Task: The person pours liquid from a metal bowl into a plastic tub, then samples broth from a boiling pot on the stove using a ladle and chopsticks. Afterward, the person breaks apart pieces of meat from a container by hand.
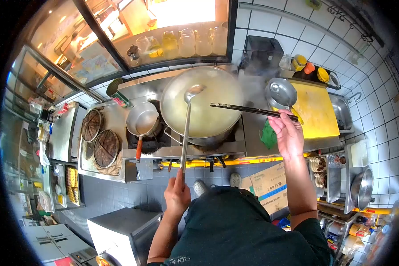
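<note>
My left hand (177, 195) is closed round the long handle of a metal ladle (187, 128), whose bowl rests over the cloudy liquid in a large steaming pot (168, 126). In my right hand (288, 135) is a pair of dark chopsticks (252, 110), held level with their tips pointing left over the pot's right part. Below that hand, a green cloth (268, 135) lies on the steel counter. A metal pan (281, 93) stands just behind the chopsticks' right end.
Left of the pot, a small saucepan (142, 119) with a wooden handle sits on a burner. Two round strainers (106, 148) lie on a tray farther left. A yellow cutting board (314, 108) is at the right, beside a sink (341, 113). Cardboard (268, 188) covers some floor.
</note>
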### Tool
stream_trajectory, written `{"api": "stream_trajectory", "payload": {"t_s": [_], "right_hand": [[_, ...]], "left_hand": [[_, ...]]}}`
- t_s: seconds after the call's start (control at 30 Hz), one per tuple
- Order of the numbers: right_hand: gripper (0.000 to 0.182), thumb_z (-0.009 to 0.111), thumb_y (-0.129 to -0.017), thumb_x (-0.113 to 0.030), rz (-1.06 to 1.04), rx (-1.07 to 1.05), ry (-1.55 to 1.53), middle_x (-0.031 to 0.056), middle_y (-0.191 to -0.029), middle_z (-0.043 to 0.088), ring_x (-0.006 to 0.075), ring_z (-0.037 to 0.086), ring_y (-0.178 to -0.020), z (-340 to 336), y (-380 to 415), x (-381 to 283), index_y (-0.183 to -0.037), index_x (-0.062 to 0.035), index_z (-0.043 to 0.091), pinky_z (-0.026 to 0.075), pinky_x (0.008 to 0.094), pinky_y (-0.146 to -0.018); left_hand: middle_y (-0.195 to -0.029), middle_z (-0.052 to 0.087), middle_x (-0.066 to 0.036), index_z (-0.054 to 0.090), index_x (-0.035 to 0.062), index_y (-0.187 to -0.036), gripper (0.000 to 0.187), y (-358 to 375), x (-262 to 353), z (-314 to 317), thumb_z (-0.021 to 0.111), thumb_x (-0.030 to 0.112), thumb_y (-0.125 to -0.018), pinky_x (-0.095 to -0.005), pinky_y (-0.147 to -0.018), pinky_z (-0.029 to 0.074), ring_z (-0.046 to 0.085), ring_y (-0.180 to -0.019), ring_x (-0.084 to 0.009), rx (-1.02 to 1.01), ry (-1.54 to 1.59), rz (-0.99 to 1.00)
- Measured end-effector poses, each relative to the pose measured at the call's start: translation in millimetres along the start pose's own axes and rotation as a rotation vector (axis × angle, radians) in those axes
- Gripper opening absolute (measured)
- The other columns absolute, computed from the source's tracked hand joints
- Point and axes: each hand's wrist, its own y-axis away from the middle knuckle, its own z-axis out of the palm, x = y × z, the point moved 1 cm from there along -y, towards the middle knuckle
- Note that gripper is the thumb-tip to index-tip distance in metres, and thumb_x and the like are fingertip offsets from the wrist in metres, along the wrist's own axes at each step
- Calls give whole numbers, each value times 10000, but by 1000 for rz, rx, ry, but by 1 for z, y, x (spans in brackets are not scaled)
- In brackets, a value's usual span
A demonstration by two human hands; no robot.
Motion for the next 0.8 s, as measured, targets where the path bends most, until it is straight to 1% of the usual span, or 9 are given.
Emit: {"api": "stream_trajectory", "payload": {"t_s": [0.1, 0.33, 0.43, 0.53, 0.6, 0.67, 0.73, 0.8], "right_hand": [[180, 605, -939, -61, -3, -1, 10, 124, -921, 707, 253, 713, -882, -2, 6, 1, -1107, -4, 631, 593, 360, -816], [185, 593, -945, -61, -23, -68, -2, 152, -913, 710, 254, 717, -857, -7, 25, 5, -1108, 19, 624, 607, 356, -800], [179, 581, -949, -57, 3, -139, -42, 160, -913, 709, 261, 718, -855, -4, 33, 1, -1103, 24, 622, 612, 361, -794], [182, 575, -949, -59, 67, -131, -79, 166, -915, 708, 272, 719, -855, 5, 44, -14, -1102, 27, 621, 615, 369, -789], [191, 567, -947, -65, 99, -134, -106, 205, -936, 700, 299, 720, -862, 7, 51, -26, -1108, 26, 616, 620, 381, -786], [195, 556, -947, -57, 115, -171, -117, 226, -954, 693, 308, 721, -863, 12, 57, -41, -1114, 28, 609, 625, 382, -783], [206, 542, -942, -48, 133, -184, -173, 260, -1011, 675, 324, 721, -850, 19, 61, -54, -1121, 39, 595, 630, 388, -770], [207, 540, -938, -44, 156, -203, -226, 273, -1011, 667, 329, 721, -847, 22, 64, -66, -1117, 49, 583, 633, 389, -754]], "left_hand": [[-774, 560, -133, 487, 3, -1366, 630, 4, -7, 12, 600, -39, -748, -422, -540, 504, 586, -625, -317, 29, -23, 2], [-833, 565, -155, 466, 13, -1385, 649, 6, -10, 23, 597, -36, -752, -431, -555, 511, 596, -685, -334, 4, -76, -54], [-838, 563, -157, 457, 10, -1390, 648, 4, -9, 24, 591, -43, -758, -431, -566, 515, 598, -691, -340, 13, -59, -59], [-819, 548, -174, 459, -9, -1388, 645, 1, -7, 21, 561, -86, -756, -434, -606, 500, 571, -679, -351, 36, -33, -46], [-824, 553, -176, 458, -11, -1388, 646, 1, -7, 20, 560, -91, -755, -433, -605, 499, 573, -678, -350, 20, -27, -64], [-830, 556, -177, 458, -9, -1389, 648, 0, -7, 19, 561, -92, -754, -432, -602, 499, 574, -674, -348, 1, -13, -79], [-836, 557, -178, 459, -3, -1391, 653, -2, -5, 16, 563, -90, -752, -430, -597, 499, 575, -668, -347, -19, 10, -95], [-842, 562, -174, 473, -4, -1373, 632, -1, -9, 19, 574, -66, -751, -443, -586, 510, 588, -679, -353, -4, -25, -78]]}}
